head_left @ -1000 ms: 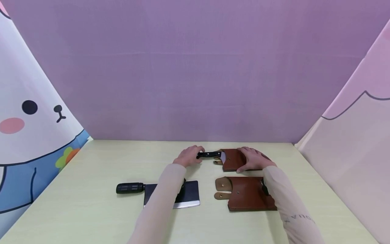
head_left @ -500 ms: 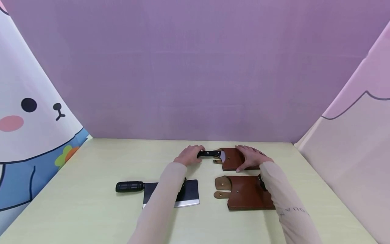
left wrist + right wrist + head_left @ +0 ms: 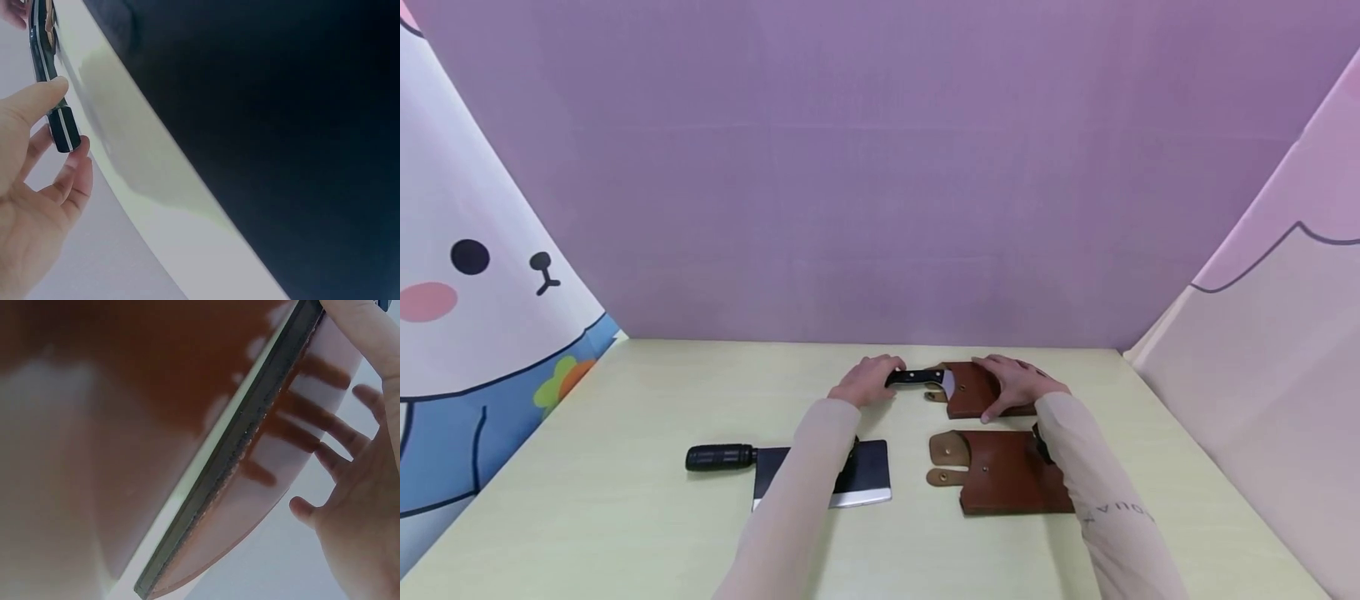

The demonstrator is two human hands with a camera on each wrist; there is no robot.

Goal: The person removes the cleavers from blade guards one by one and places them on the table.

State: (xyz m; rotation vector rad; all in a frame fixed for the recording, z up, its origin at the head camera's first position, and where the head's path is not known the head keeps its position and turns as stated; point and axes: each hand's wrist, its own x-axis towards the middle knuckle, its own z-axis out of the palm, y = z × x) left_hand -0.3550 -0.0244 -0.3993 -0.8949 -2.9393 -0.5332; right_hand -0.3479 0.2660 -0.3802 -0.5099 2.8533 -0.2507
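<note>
My left hand [image 3: 867,382] pinches the end of a black riveted knife handle [image 3: 916,377], thumb on its near side in the left wrist view [image 3: 56,119]. Most of that knife's blade is hidden inside a brown leather sheath [image 3: 964,390]; a short strip of metal shows at the mouth. My right hand [image 3: 1015,385] lies spread across this sheath, thumb at its near edge and the fingers toward the far edge. Fairly straight fingers [image 3: 347,440] show in the right wrist view, mirrored in the glossy leather.
A cleaver [image 3: 868,467] with a black ribbed handle [image 3: 718,457] lies at front left, partly under my left forearm. Right of it is a second brown sheath [image 3: 1007,475], its tan straps pointing left. A purple cloth wall [image 3: 880,208] closes off the table's back.
My right hand and forearm have shifted slightly left along the sheath, baring a bit less of its surface. My left hand keeps its hold on the handle, almost still.
</note>
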